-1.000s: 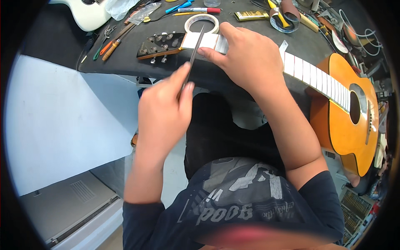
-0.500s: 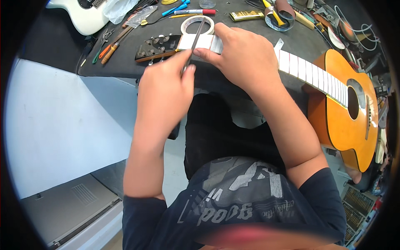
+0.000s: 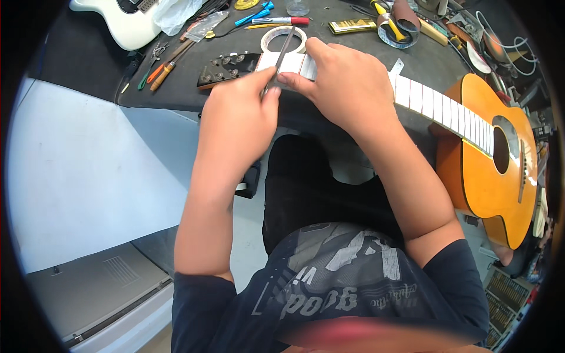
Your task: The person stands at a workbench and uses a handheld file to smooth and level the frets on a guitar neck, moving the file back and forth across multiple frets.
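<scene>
An acoustic guitar (image 3: 477,185) with an orange-yellow top lies across the workbench edge, its black headstock (image 3: 228,69) to the left. White tape covers the fingerboard (image 3: 438,105) between the bare frets. My left hand (image 3: 240,112) is closed around a slim dark file (image 3: 288,48), which slants across the fingerboard close to the headstock. Beside it, my right hand (image 3: 351,88) grips the neck, its thumb lying on the taped surface near the file. The hand hides the middle stretch of the neck and most of its own fingertips.
Just beyond the neck lies a roll of masking tape (image 3: 266,43). Farther back are a red-capped marker (image 3: 282,21), a yellow packet (image 3: 352,26) and sandpaper rolls (image 3: 406,13). Wooden-handled tools (image 3: 163,75) and a white guitar body (image 3: 126,32) occupy the left side.
My left hand and the file have shifted slightly along the fingerboard, and the file's angle differs a little. My right hand keeps its hold on the neck. The whole view has shifted slightly.
</scene>
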Demonstrator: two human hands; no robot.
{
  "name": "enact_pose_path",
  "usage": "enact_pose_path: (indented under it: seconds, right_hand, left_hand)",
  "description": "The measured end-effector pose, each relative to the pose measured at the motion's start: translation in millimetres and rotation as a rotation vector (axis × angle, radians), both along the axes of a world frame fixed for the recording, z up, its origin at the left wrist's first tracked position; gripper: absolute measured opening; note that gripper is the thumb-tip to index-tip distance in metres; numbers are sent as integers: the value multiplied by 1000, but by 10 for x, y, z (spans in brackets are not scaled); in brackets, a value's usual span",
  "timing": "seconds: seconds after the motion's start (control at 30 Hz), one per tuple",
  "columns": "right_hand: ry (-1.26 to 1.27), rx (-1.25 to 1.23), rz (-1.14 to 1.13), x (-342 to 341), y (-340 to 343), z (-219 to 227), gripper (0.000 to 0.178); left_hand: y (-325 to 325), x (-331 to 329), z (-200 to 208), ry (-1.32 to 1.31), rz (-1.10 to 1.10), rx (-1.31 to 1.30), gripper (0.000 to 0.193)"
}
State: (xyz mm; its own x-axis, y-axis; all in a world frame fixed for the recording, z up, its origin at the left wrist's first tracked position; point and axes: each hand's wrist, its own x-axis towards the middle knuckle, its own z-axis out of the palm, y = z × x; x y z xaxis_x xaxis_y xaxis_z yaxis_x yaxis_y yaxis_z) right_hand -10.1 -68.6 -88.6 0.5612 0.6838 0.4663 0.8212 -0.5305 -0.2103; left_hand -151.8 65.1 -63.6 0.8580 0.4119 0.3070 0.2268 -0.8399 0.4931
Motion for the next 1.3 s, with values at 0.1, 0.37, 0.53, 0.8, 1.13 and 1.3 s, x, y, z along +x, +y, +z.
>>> enact_pose_path:
  seconds: [0.1, 0.37, 0.53, 0.8, 1.13, 1.3]
  right_hand:
    - [12, -17, 0, -22, -8, 30, 52]
    - [44, -40, 3, -26, -34, 26, 57]
    - [-4, -37, -14, -18, -17, 3, 53]
    - [-13, -43, -20, -19, -23, 19, 54]
    - [-54, -2, 7, -30, -21, -13, 55]
    - [-24, -15, 8, -7, -20, 18, 56]
  left_hand:
    - [-21, -72, 46, 24, 6, 10, 38]
    - [-387, -1198, -77, 14, 58, -260, 44]
    - [-397, -1100, -222, -66, 90, -468, 48]
    - [-266, -982, -239, 5, 14, -250, 42]
    - [-276, -943, -297, -34, 10, -290, 40]
    - [-65, -179, -102, -7, 22, -334, 37]
